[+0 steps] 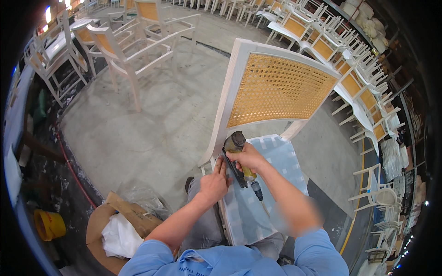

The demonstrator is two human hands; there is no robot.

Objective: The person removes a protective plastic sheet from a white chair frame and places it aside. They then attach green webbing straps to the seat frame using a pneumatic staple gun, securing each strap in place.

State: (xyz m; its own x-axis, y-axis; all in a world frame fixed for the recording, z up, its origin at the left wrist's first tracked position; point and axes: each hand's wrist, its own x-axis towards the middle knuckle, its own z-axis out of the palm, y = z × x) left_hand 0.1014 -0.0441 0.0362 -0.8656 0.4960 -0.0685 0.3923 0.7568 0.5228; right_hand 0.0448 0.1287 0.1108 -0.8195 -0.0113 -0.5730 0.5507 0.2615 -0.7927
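Note:
A whitewashed wooden chair [221, 92] with a woven cane back [281, 89] stands in front of me. Light blue fabric [258, 221] with pale patches covers its seat. My right hand [249, 159] is wrapped round the yellow handle of a black-and-yellow pneumatic staple gun [235, 141], its head down by the left rear corner of the seat. A hose fitting hangs from the handle's lower end. Beside the tool, my left hand [215, 185] lies on the seat's left edge, fingers stretched toward the base of the back post. The tool's tip is partly hidden.
Unfinished armchairs [133, 69] stand at the far left. Rows of stacked chair frames [322, 46] line the right side. Near my left lie an open cardboard box [99, 225] with white material and a yellow bucket [49, 225]. A red hose [73, 172] runs along the floor.

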